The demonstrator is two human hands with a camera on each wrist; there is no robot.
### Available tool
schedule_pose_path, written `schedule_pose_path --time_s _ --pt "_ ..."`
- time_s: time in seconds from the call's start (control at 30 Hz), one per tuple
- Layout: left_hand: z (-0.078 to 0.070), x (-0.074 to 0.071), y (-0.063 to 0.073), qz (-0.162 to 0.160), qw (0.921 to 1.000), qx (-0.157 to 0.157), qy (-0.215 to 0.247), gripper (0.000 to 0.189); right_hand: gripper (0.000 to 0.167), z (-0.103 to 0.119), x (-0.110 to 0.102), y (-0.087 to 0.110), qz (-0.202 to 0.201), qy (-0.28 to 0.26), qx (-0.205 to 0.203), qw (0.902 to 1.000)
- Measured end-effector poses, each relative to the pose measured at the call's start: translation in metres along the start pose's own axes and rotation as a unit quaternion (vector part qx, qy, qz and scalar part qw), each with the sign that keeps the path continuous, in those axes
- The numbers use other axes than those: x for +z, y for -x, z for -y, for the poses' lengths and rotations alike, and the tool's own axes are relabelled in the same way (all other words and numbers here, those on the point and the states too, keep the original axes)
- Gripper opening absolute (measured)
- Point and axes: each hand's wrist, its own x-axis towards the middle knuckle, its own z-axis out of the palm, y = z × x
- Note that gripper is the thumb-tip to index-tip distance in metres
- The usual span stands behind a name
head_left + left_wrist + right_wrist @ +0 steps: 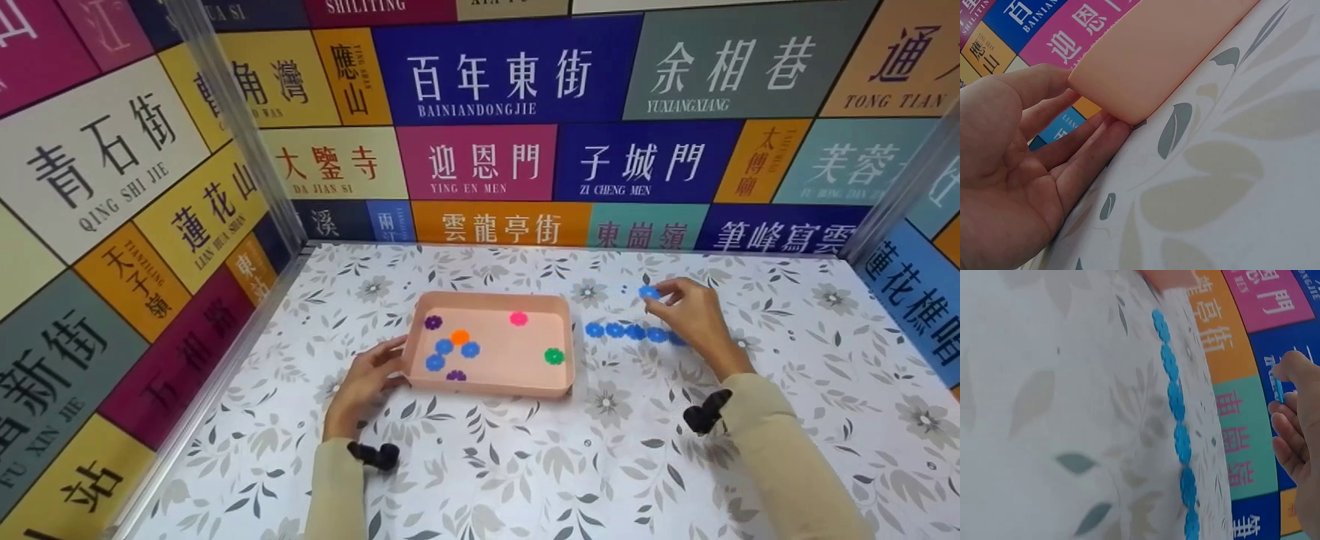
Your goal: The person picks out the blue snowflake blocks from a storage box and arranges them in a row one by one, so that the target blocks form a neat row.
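A shallow pink tray (495, 388) sits on the table with several small flower-shaped plastic discs inside: blue (470, 349), purple (433, 322), orange (460, 337), pink (519, 319) and green (554, 356). At its left end my left hand (367, 382) holds the tray's wall; in the left wrist view the digits touch its rim and lower corner. Right of the tray, my right hand (694, 319) pinches a blue flower-shaped disc (648, 293) between thumb and fingertip, above the table. Below it runs a row of several blue discs (1176, 402), whose right end the hand hides in the head view.
The table (525, 472) has a white covering printed with grey leaves and flowers. Panels (510, 82) with colourful printed lettering stand behind it and on both sides. A black wrist device (706, 412) sits on the right sleeve, another (375, 454) on the left.
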Motion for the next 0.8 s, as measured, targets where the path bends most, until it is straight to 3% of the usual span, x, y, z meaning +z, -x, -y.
schedule_pose_path --time_s 0.13,0.47,0.8 --pt "0.000 0.000 0.000 -0.001 1.0000 -0.008 -0.005 0.051 0.038 -0.015 -0.013 0.006 0.004 0.015 0.022 0.9996" --pt "0.002 -0.001 -0.003 0.010 0.9998 0.013 0.012 0.051 0.044 -0.054 -0.044 0.026 0.016 0.042 0.055 0.9975" --pt "0.001 -0.001 -0.002 -0.002 0.9998 -0.021 -0.006 0.053 0.053 -0.082 -0.061 0.043 0.068 0.048 0.091 0.9924"
